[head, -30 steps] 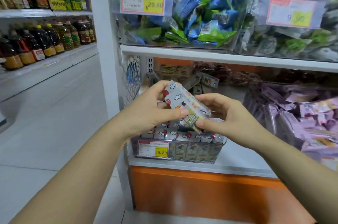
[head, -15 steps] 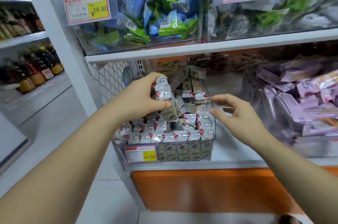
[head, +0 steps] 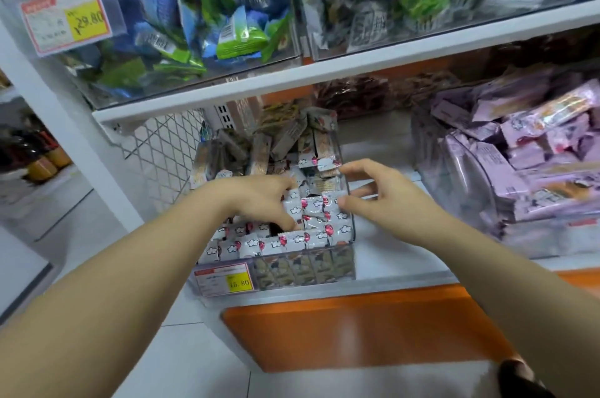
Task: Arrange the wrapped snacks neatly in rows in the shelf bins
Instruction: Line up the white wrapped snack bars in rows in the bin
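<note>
A clear bin on the lower shelf holds grey wrapped snacks printed with clouds and red balloons. Its front rows stand upright side by side, while loose packs lie jumbled at the back. My left hand reaches down into the bin's middle and pinches one wrapped snack between finger and thumb, set among the rows. At the bin's right wall my right hand is spread open, its thumb tip touching a pack in the right-hand row.
A price label hangs on the bin's front. A bin of purple packs stands to the right, with bare white shelf between. Bins of blue and green packs sit on the shelf above. Wire mesh closes the left side.
My left hand has carried the snack down from above into the bin's rows. My right hand let go of it and moved to the bin's right wall. The view came closer.
</note>
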`<action>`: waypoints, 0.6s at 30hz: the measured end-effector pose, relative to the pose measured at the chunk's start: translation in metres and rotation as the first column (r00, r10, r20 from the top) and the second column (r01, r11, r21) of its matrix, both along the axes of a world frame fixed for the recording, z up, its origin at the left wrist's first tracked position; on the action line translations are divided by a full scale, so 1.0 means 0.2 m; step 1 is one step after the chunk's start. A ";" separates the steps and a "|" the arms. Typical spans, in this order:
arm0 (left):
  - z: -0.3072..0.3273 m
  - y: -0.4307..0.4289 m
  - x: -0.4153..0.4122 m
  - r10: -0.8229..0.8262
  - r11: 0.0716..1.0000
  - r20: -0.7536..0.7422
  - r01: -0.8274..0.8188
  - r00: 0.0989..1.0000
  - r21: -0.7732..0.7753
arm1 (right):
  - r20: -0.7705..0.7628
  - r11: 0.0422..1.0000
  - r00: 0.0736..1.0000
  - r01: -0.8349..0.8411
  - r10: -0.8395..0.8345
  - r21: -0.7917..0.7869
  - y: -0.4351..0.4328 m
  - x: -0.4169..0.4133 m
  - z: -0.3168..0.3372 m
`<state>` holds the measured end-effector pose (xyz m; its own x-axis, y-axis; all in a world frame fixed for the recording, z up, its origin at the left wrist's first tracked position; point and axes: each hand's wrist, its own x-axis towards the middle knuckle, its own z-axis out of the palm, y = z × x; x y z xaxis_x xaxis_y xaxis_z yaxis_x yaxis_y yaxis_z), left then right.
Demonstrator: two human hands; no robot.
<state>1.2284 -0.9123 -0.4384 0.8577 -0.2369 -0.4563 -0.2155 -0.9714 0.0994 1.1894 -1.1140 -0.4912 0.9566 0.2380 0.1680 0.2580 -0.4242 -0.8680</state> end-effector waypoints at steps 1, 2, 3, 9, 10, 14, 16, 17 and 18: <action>0.00 -0.01 0.02 0.008 1.000 -0.040 -0.007 0.999 0.012 | -0.008 1.000 1.000 0.003 -0.003 0.009 0.00 0.00 0.00; 0.01 0.00 0.03 0.027 1.000 -0.089 -0.027 0.996 0.000 | -0.012 1.000 1.000 0.007 -0.007 0.016 0.00 0.00 0.01; 0.02 0.00 0.05 0.053 0.998 -0.143 -0.058 0.988 -0.033 | -0.013 1.000 1.000 0.011 -0.011 0.019 0.00 0.01 0.01; 0.00 0.03 0.06 0.098 0.984 -0.265 -0.133 0.959 -0.116 | -0.010 1.000 1.000 0.018 -0.018 0.013 0.00 0.02 0.00; -0.01 0.03 0.05 0.090 0.988 -0.237 -0.116 0.967 -0.097 | -0.008 1.000 1.000 0.021 -0.021 0.013 0.00 0.02 0.00; -0.06 0.04 0.02 0.046 0.995 -0.129 -0.057 0.991 -0.078 | -0.011 1.000 1.000 0.024 -0.024 0.017 0.00 0.02 0.00; -0.08 0.05 0.00 0.029 0.996 -0.071 -0.035 0.997 -0.080 | -0.012 1.000 1.000 0.027 -0.027 0.016 0.00 0.02 0.00; -0.08 0.05 0.00 0.027 0.996 -0.053 -0.032 0.998 -0.087 | -0.013 0.999 1.000 0.028 -0.028 0.015 0.00 0.02 0.00; -0.08 0.05 -0.01 0.020 0.996 -0.039 -0.024 0.999 -0.092 | -0.012 1.000 1.000 0.029 -0.029 0.013 0.00 0.02 0.00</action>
